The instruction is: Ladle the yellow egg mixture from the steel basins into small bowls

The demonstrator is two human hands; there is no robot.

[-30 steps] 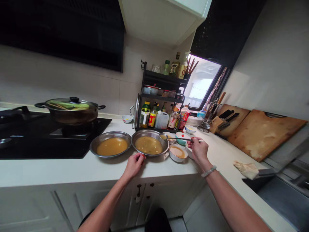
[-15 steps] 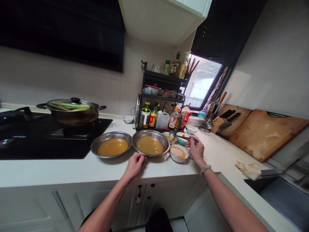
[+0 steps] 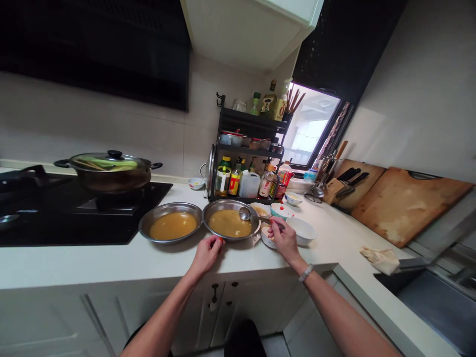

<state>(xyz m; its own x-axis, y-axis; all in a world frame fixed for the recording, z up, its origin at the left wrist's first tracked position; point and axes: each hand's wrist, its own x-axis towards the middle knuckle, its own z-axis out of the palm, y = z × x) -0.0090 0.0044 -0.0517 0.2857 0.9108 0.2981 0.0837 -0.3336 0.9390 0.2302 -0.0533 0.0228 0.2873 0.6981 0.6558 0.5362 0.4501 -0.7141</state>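
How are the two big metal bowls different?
The liquid in the left bowl looks more orange; in the right bowl it looks duller. A spoon is over the right bowl, and the left hand is at its rim; the left bowl has neither. Both are round, on the white counter.

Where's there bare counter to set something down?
Right of the white bowl, short of the cloth, the countertop is bare; so is the front strip before the left metal basin. It's crowded around the right hand: ladle, small bowls and right metal basin sit close.
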